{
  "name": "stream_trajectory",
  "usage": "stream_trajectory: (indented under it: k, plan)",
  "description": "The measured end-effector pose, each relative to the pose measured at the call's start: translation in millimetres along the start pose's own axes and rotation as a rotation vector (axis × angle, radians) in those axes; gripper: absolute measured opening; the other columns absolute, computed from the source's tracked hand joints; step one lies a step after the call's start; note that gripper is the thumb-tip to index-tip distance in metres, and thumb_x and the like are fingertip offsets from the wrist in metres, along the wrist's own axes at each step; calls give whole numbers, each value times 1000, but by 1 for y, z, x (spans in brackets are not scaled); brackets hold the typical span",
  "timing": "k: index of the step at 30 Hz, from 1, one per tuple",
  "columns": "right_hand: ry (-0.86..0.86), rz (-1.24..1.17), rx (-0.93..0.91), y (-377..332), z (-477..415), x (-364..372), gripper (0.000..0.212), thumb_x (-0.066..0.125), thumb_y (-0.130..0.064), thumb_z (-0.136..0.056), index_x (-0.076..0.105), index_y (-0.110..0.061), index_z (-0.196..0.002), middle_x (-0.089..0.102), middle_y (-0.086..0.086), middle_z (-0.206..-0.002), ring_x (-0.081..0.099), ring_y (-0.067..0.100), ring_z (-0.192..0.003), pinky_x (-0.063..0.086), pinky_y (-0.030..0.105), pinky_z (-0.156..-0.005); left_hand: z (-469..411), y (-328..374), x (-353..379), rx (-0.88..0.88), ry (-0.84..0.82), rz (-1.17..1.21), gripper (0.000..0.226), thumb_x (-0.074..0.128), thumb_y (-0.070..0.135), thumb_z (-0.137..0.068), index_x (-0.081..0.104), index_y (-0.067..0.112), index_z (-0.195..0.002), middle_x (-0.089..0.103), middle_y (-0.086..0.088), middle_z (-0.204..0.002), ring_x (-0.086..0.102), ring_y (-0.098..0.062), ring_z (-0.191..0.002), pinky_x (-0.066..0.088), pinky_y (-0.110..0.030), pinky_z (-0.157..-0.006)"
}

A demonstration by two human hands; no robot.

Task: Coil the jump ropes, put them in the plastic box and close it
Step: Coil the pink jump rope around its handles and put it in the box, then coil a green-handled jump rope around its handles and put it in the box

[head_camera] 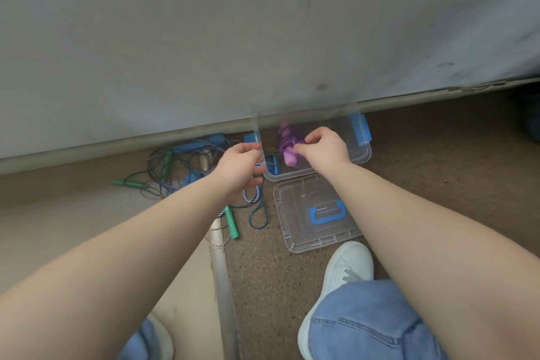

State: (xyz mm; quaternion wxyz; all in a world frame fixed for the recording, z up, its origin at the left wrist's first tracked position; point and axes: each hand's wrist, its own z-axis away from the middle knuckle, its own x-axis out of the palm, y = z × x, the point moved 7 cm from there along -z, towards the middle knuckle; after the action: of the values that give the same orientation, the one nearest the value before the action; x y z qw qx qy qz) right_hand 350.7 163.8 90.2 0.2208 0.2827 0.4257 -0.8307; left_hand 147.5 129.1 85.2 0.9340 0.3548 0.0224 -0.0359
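Observation:
A clear plastic box (361, 155) with blue latches stands open on the floor by the wall. Inside lies a coiled purple jump rope (287, 146), blurred by motion, and my right hand (324, 147) pinches it over the box. A blue handle (272, 161) lies in the box's near left corner. My left hand (241, 168) is curled at the box's left rim; whether it holds the rim I cannot tell. The clear lid (295, 228) with a blue handle lies flat in front of the box. Tangled jump ropes with green handles (232, 222) and blue handles (201, 145) lie to the left.
A grey wall (263, 38) with a skirting board runs right behind the box. A pale pipe (222, 278) lies along the floor between my knees. My white shoe (347, 269) and jeans-clad knee are just below the lid.

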Motion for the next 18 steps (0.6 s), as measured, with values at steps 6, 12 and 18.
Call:
stream_trajectory:
  k: [6,12,18]
  plan:
    - [-37,43,-5,-1,15,4,20,68,-6,-77,69,-21,-91,61,-11,-79,59,15,-86,44,24,-63,1,-15,-11,-23,10,25,30,44,11,-100,55,15,-127,61,-8,-108,61,-19,-90,50,-35,-75]
    - [-50,15,-128,-25,32,30,11,63,-18,-85,70,-26,-84,73,-4,-88,68,17,-94,54,31,-87,7,-29,-38,6,42,-30,27,43,14,-100,57,18,-123,63,-2,-101,63,-16,-82,52,-30,-67]
    - [-157,15,-250,-55,50,95,12,62,-21,-82,63,-29,-73,72,-6,-72,71,14,-73,58,33,-78,-1,-60,-81,-46,127,-39,27,45,16,-97,61,22,-118,65,-3,-106,67,-19,-95,59,-40,-82]
